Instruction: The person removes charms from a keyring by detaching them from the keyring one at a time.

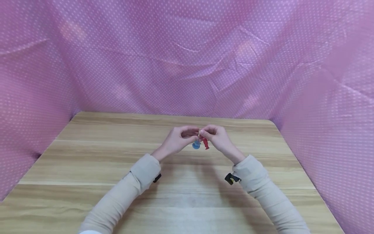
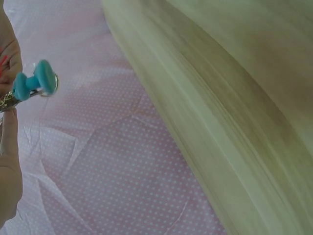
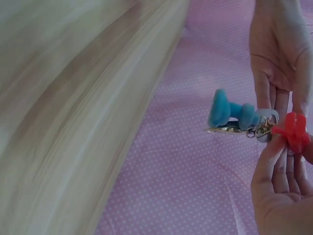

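Note:
Both hands meet above the table and hold a keychain with a gold-coloured chain [image 3: 264,128]. From it hang a blue spool-shaped charm [image 1: 196,145] and a red charm [image 1: 206,144]. My left hand [image 1: 177,140] pinches the keychain from the left, beside the blue charm. My right hand [image 1: 219,139] pinches it from the other side, with the red charm below its fingertips. In the right wrist view a flat metal piece [image 3: 230,129] lies along the blue charm [image 3: 221,108]. Fingers partly hide the point where the pieces join.
A wood-grain table [image 1: 96,162] spreads beneath the hands. Pink dotted cloth [image 1: 175,65] hangs behind the table and along both sides. Black straps with small devices [image 1: 230,178] sit at the wrists by the beige sleeves.

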Demonstrator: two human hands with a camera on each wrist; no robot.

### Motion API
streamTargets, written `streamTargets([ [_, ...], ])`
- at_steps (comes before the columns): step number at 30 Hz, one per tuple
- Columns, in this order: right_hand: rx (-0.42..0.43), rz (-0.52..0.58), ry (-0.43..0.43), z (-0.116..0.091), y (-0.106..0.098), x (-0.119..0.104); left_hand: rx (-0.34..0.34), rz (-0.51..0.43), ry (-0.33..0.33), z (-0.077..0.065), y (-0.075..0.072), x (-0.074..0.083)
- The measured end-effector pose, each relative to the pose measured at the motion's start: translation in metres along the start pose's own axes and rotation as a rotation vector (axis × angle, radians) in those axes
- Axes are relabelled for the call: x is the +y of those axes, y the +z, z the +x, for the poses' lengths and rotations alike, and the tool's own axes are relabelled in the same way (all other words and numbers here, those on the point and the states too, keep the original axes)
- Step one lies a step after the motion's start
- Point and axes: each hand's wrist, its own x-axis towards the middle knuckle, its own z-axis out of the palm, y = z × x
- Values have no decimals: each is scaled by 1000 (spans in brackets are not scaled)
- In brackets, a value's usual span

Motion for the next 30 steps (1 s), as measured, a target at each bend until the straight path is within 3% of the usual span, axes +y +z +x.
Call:
streamTargets([
  [4,-1,42,51,-2,2,-1,-16,-23,-6,-2,0,2],
  [11,-8,110,75,-5,5,-1,-26,18,-6,-17,-3,31],
  [20,-9,136,92,-10,10,-3,-29,39,34,-24,-4,31],
  [23,-6,141,97,-12,12,-3,-20,76,85,-22,-3,22],
  [27,2,133,98,-15,14,-3,14,146,220,-16,2,1],
  [30,-18,130,89,-22,10,-1,59,188,291,-18,13,-3],
])
